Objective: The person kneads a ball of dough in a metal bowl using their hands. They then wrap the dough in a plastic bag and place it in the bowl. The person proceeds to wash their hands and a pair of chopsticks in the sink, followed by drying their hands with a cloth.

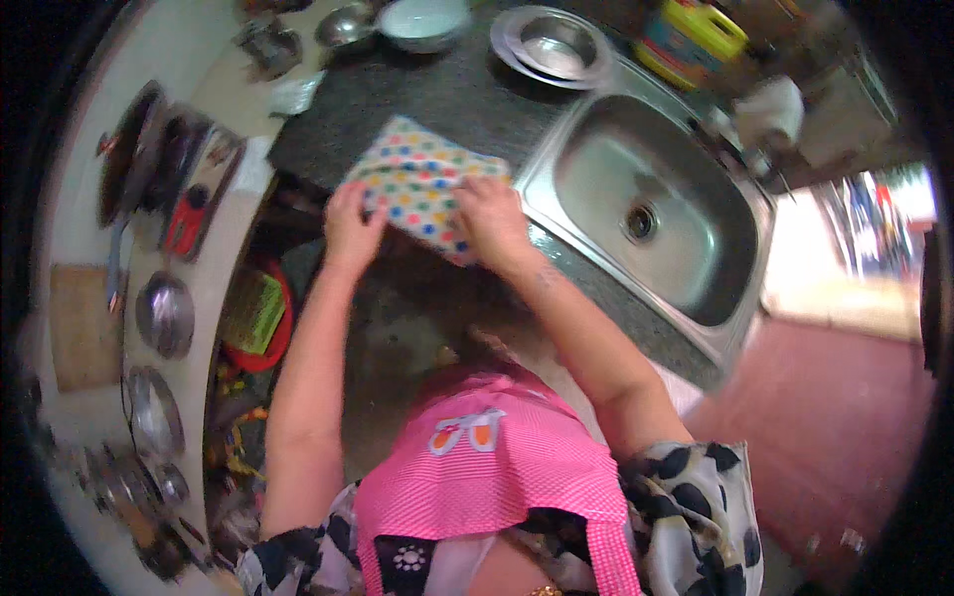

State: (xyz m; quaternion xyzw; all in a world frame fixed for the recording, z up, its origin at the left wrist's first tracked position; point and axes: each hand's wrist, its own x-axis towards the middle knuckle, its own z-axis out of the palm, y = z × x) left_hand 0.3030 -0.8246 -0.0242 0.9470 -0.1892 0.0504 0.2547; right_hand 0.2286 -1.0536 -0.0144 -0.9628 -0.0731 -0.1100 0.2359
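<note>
A white cloth with multicoloured polka dots (417, 186) lies partly on the dark stone counter (440, 89), and its near part reaches past the counter's front edge. My left hand (352, 223) holds the cloth at its left corner, thumb and fingers on the edge. Toward the opposite end, my right hand (492, 220) grips the cloth with bent fingers, close to the rim of the stainless steel sink (544, 190). Folds run across the fabric between both hands. The undersides of my fingers are hidden.
Stacked metal plates and a bowl (555, 48) stand behind the sink, near a yellow jug (689, 45). A white bowl (425, 22) sits at the back. A red basin (261, 357) with a green item is below left. Metal pots (164, 316) line the left.
</note>
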